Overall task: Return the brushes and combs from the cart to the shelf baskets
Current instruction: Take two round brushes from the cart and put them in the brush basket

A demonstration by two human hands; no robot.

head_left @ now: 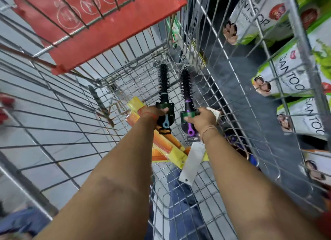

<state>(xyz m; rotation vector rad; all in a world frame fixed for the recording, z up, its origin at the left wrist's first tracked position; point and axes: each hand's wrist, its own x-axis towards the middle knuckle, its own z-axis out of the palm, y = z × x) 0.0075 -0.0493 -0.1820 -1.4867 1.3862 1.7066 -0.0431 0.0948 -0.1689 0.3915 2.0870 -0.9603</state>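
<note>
Both forearms reach down into the wire cart (59,103). Her left hand (155,112) is wrapped around the handle of a black round brush (163,89), and the right hand (201,118) around a purple one (186,94). Each brush stands lengthwise, bristles pointing toward the cart's far end. Yellow comb packs (166,148) lie on the cart floor beneath them.
</note>
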